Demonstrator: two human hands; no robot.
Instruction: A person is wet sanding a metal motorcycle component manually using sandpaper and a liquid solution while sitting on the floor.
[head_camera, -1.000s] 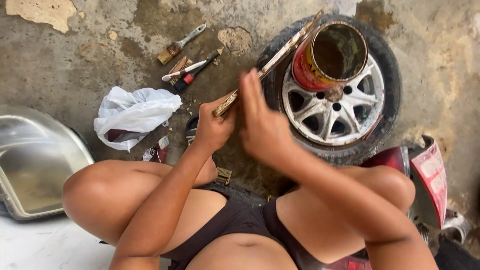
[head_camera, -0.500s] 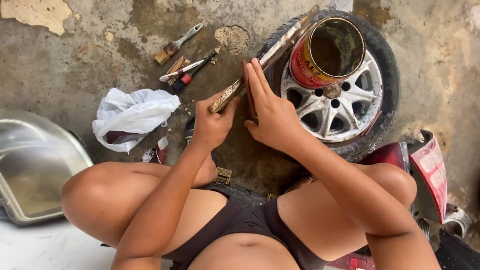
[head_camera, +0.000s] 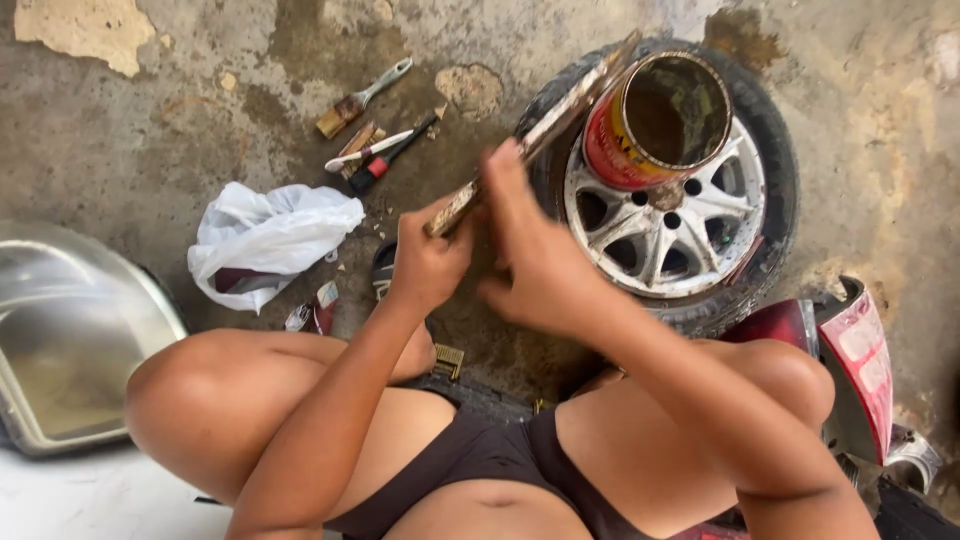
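Since the earlier frame the right hand (head_camera: 540, 270) has slid up along the stick (head_camera: 530, 140), its fingertips now higher on the wood, while the left hand (head_camera: 430, 262) has stayed at the lower end. That long, paint-crusted stick slants from the left hand up to the right, its far end lying across the edge of the tyre (head_camera: 770, 150) beside the tin. The left grip is clenched around the stick's lower end; the right grip is flat and released, fingers straight and pressed along the wood, not wrapped round it.

Just past the stick's upper end stands a round open tin (head_camera: 640, 150), red-sided with a yellow band near the bottom, dark inside, seated on the silver alloy wheel (head_camera: 670, 225) that lies flat on the concrete floor (head_camera: 180, 110). Left of the hands sits a crumpled white plastic bag (head_camera: 265, 240) with something dark red showing under it, and a small red and white packet (head_camera: 322, 305) lies just below it. Farther up the floor are a paintbrush (head_camera: 355, 100) and a few small hand tools (head_camera: 380, 155) lying close together. A curved silver panel (head_camera: 70, 340) fills the left edge, and a red tail lamp (head_camera: 850, 350) sits by the right knee.
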